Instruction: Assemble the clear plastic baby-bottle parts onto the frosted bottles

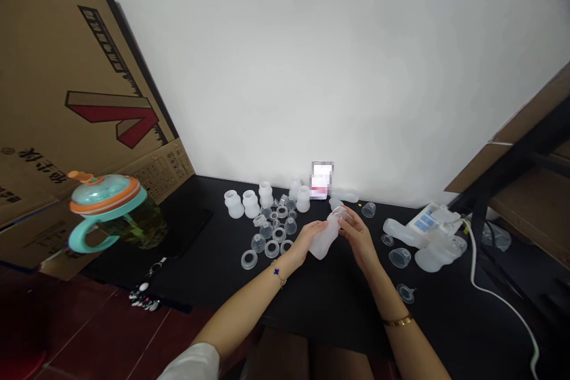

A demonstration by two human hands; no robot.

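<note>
My left hand [310,236] is wrapped around the body of a frosted white baby bottle [321,244], tilted with its top toward the wall. At that top, the fingers of my right hand [355,230] close on a clear cap [339,212]; how firmly it sits on the bottle cannot be made out. Left of the hands lie several pale ring collars [272,249] and clear domed pieces [257,243]. Behind these stand several white bottle bodies [251,205]. To the right are a clear cap [399,257] and a clear disc with a stem [405,293].
A phone [321,180] with a blurred screen leans on the wall. At right are more bottles [434,254], a white box [428,218] and a white cable [490,291]. A large teal-handled jug [133,225] and a dark tablet-like slab [191,231] occupy the left, beside a cardboard box [53,71].
</note>
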